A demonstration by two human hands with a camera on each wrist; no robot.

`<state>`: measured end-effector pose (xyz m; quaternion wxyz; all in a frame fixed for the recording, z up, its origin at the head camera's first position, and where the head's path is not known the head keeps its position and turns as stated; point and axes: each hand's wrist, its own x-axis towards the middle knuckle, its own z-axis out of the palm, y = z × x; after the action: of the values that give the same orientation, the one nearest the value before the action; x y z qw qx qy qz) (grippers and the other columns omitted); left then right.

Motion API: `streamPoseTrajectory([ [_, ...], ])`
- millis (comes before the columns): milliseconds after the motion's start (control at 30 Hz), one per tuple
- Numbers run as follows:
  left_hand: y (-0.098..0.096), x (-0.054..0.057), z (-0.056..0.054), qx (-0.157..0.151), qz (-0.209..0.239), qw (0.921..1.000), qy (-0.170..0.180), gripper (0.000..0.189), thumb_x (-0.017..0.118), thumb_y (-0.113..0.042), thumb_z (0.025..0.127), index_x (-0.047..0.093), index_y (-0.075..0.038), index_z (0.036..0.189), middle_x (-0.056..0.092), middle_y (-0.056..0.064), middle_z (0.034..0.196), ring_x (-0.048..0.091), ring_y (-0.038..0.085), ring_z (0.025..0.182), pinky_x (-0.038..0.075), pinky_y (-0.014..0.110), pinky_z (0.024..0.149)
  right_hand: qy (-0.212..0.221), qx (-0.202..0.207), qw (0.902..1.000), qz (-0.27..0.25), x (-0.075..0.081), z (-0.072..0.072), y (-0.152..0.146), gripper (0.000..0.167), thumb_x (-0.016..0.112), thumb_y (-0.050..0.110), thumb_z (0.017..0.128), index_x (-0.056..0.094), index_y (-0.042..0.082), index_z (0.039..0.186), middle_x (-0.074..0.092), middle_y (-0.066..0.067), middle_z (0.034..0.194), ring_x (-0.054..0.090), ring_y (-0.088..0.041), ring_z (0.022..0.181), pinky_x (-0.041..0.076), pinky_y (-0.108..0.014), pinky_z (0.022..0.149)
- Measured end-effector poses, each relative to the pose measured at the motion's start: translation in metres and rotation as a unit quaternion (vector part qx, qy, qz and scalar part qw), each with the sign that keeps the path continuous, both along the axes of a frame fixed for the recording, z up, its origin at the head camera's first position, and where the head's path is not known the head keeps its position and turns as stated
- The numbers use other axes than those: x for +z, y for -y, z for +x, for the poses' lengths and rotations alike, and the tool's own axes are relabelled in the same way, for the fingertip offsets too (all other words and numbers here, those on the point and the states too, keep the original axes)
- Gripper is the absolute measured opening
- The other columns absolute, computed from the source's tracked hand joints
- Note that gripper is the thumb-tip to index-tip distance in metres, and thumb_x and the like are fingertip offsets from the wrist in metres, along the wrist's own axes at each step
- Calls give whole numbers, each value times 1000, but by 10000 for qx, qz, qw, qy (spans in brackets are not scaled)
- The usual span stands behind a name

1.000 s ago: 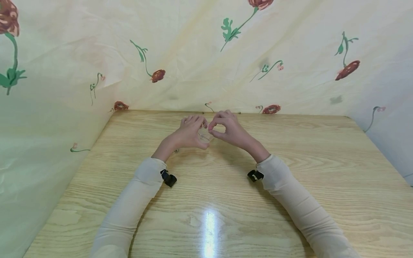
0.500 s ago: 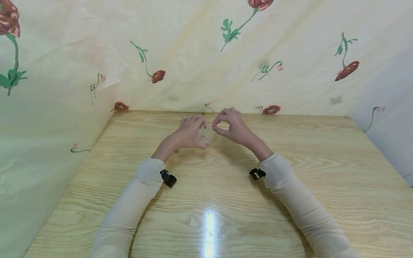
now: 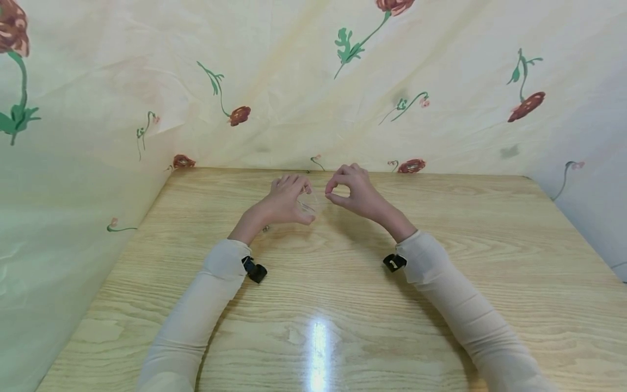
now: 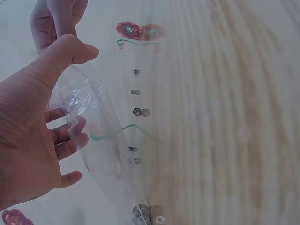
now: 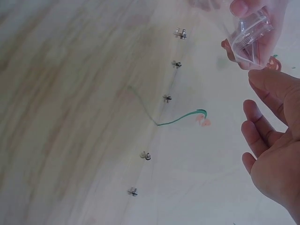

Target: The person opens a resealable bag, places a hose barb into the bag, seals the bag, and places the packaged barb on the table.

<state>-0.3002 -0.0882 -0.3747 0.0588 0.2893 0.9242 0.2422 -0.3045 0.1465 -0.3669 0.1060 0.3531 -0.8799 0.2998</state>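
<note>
My left hand (image 3: 289, 200) holds a clear plastic zip bag (image 4: 96, 117), the thumb apart from the other fingers. In the head view the bag is faint and shows only within the curve of that hand. My right hand (image 3: 356, 191) stands just right of the bag, thumb and index fingertips brought together in a ring. In the right wrist view these fingertips lie right at the bag's corner; I cannot tell what is between them. A cluster of small metal pieces (image 4: 140, 214) overlaps the bag's lower end in the left wrist view.
Several small shiny metal pieces (image 5: 167, 98) stand in a spaced row near the table's back edge. Another metal bit (image 3: 266, 228) lies by the left wrist on the wooden table (image 3: 372, 326). A flower-print sheet (image 3: 294, 81) closes off the back and sides.
My right hand has drawn a little to the right, away from the bag, its thumb and index still together. The left hand and bag have shifted only slightly left.
</note>
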Motion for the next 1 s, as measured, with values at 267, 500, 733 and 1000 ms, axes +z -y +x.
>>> streamPoseTrajectory([
  [267, 4, 2, -2, 134, 74, 9999, 47, 62, 77, -39, 83, 49, -6, 126, 48, 15, 129, 38, 31, 119, 19, 57, 111, 63, 20, 9997, 238, -1, -5, -1, 3, 75, 9, 91, 73, 10, 90, 64, -11, 102, 47, -29, 96, 29, -56, 96],
  [500, 8, 2, -4, 160, 100, 9998, -24, 62, 77, -39, 83, 49, -6, 127, 49, 15, 131, 39, 31, 122, 19, 57, 112, 53, 92, 9985, 533, -1, -11, 2, 4, 75, 9, 90, 74, 12, 88, 65, -10, 101, 46, -28, 95, 31, -50, 91],
  [733, 12, 1, -7, 166, 185, 9997, -80, 60, 77, -38, 83, 49, -6, 125, 50, 15, 129, 40, 33, 124, 20, 59, 112, 279, 283, 9957, 836, -6, -20, 9, 5, 72, 13, 91, 74, 10, 88, 66, -11, 101, 51, -36, 98, 32, -46, 89],
  [1000, 16, 3, -8, 173, 257, 9994, -132, 58, 78, -36, 82, 50, -6, 123, 52, 15, 128, 42, 31, 122, 22, 59, 111, 576, 562, 9919, 979, -15, -27, 17, 5, 76, 14, 87, 73, 10, 88, 67, -13, 96, 54, -33, 99, 33, -49, 93],
])
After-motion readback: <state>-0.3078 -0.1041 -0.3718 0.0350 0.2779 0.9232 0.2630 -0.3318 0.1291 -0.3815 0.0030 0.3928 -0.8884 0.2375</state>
